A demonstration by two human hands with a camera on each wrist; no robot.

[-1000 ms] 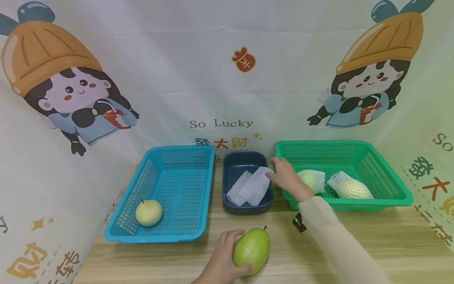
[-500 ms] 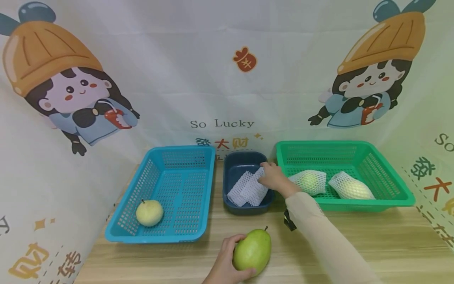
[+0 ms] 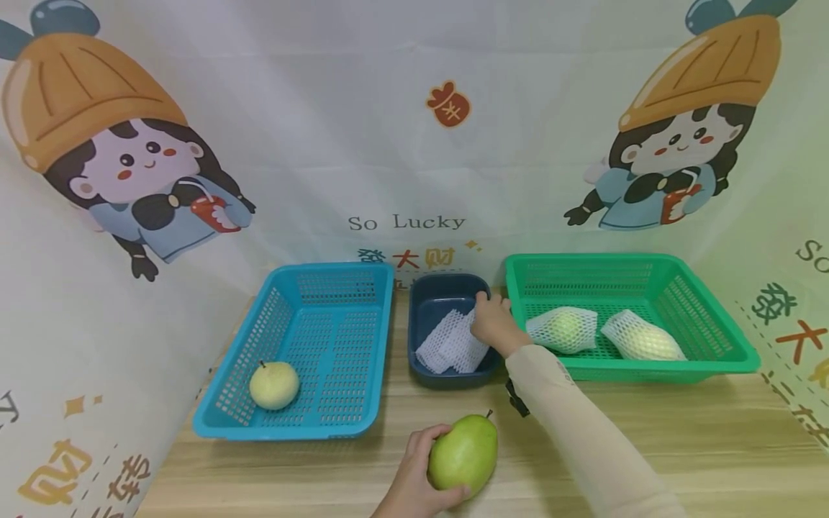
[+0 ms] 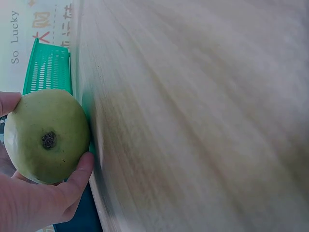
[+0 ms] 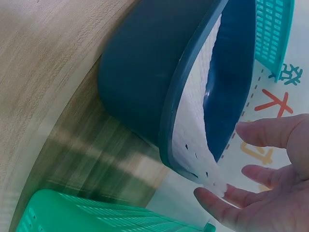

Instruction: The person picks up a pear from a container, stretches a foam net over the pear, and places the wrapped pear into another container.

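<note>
My left hand (image 3: 417,471) grips a green pear (image 3: 463,455) at the table's front, thumb on the near side and fingers round the back. The left wrist view has the pear's blossom end (image 4: 48,140) facing the camera. At the right rim of a dark blue bin (image 3: 422,291), my right hand (image 3: 497,324) reaches over two white foam net sleeves (image 3: 443,342). In the right wrist view, its fingers are spread and the thumb stands apart. The raised end of one foam net (image 5: 190,116) touches the lower fingers (image 5: 215,203).
Left of the bin, a blue basket (image 3: 372,345) holds a pale yellow pear (image 3: 274,385). A green basket (image 3: 719,324) on the right contains two fruits in foam nets (image 3: 563,331). A printed cloth (image 3: 311,144) hangs behind the wooden table (image 3: 291,478).
My right hand has moved left from the green basket's edge to over the foam nets in the bin. The left hand, with the pear, has shifted slightly right.
</note>
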